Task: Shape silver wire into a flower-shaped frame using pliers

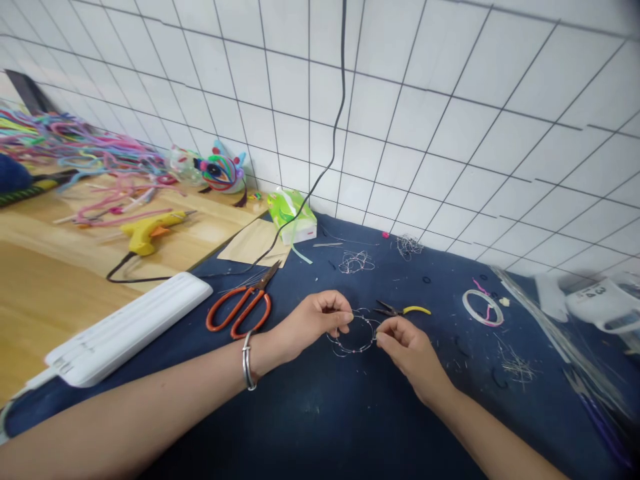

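Between my hands is a thin wire ring [354, 351] with small beads or twists along it. My left hand [320, 320], a silver bangle at its wrist, pinches the ring's upper left side. On the right side, my right hand [407, 350] pinches the wire between thumb and fingertips. Just behind my right hand lie small pliers [417, 309] with a yellow handle. Orange-handled scissors [243, 303] rest on the dark blue cloth left of my left hand. Loose wire loops [357, 262] and a wire tangle [410, 247] lie farther back.
A white power strip [130, 327] and a yellow glue gun [150, 231] sit to the left. Near the tiled wall stands a green tissue pack [293, 213], with a black cable [336, 133] hanging across it. At right are a white ring coil [483, 308] and wire scraps [517, 363].
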`<action>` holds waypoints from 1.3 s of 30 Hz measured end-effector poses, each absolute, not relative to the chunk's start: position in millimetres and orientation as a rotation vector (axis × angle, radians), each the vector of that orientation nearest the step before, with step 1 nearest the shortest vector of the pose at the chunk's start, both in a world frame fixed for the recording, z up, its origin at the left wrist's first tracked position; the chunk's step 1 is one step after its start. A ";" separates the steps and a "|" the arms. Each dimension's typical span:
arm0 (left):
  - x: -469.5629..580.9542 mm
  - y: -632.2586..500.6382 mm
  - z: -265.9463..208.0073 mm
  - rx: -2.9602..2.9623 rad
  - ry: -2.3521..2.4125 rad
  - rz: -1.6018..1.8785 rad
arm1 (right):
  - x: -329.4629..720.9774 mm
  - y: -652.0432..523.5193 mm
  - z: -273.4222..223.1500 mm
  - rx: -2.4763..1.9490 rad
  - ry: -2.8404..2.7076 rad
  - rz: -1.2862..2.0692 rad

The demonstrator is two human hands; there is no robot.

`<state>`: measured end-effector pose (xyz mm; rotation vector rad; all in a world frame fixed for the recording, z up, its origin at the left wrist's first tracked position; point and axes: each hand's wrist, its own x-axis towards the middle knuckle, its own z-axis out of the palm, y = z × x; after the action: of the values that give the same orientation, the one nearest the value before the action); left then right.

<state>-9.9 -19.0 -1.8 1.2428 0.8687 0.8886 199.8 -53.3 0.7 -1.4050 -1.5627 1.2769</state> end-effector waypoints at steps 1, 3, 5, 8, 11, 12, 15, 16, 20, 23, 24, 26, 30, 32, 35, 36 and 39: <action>-9.7 -19.2 -2.4 1.245 0.869 0.890 | 199.1 -53.4 0.5 -1.399 -1.581 1.271; -9.2 -19.6 -2.9 1.255 0.871 0.889 | 198.3 -53.7 0.9 -1.388 -1.618 1.250; -9.0 -20.1 -2.5 1.275 0.871 0.883 | 198.1 -54.6 2.1 -1.379 -1.643 1.226; -8.9 -20.9 -0.9 1.308 0.869 0.871 | 198.2 -56.8 3.5 -1.364 -1.655 1.210; -8.8 -21.6 0.1 1.316 0.863 0.870 | 199.0 -58.3 3.2 -1.358 -1.638 1.202; -8.7 -21.9 0.2 1.315 0.863 0.870 | 199.5 -58.5 2.8 -1.359 -1.626 1.202; -8.3 -23.0 0.2 1.296 0.861 0.868 | 201.4 -58.3 1.1 -1.363 -1.576 1.224; -8.0 -23.4 0.2 1.284 0.858 0.865 | 202.1 -57.9 0.5 -1.362 -1.560 1.238; -7.0 -24.5 -0.2 1.212 0.840 0.819 | 203.7 -55.8 -2.3 -1.352 -1.524 1.263; -7.5 -23.9 -1.0 1.154 0.845 0.779 | 204.1 -54.8 -2.8 -1.355 -1.550 1.277; -8.1 -23.3 -1.3 1.136 0.841 0.770 | 204.1 -54.8 -2.1 -1.356 -1.574 1.287; -10.0 -21.8 -1.9 1.099 0.822 0.757 | 203.9 -54.9 0.5 -1.360 -1.643 1.313; -14.5 -18.6 -2.6 1.078 0.790 0.736 | 203.1 -55.2 7.1 -1.363 -1.772 1.333; -15.8 -17.9 -2.4 1.097 0.771 0.715 | 202.6 -55.0 8.4 -1.365 -1.770 1.281; -15.5 -18.7 -1.0 1.136 0.721 0.672 | 201.0 -54.8 8.4 -1.364 -1.737 1.204; -15.1 -19.5 -0.1 1.147 0.700 0.657 | 199.9 -55.1 8.6 -1.362 -1.739 1.195; -14.1 -21.7 2.9 1.166 0.644 0.628 | 195.3 -57.3 10.2 -1.359 -1.785 1.188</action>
<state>-14.1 -21.7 2.9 1.1658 0.6436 0.6276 195.3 -57.3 10.2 -1.3590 -1.7846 1.1881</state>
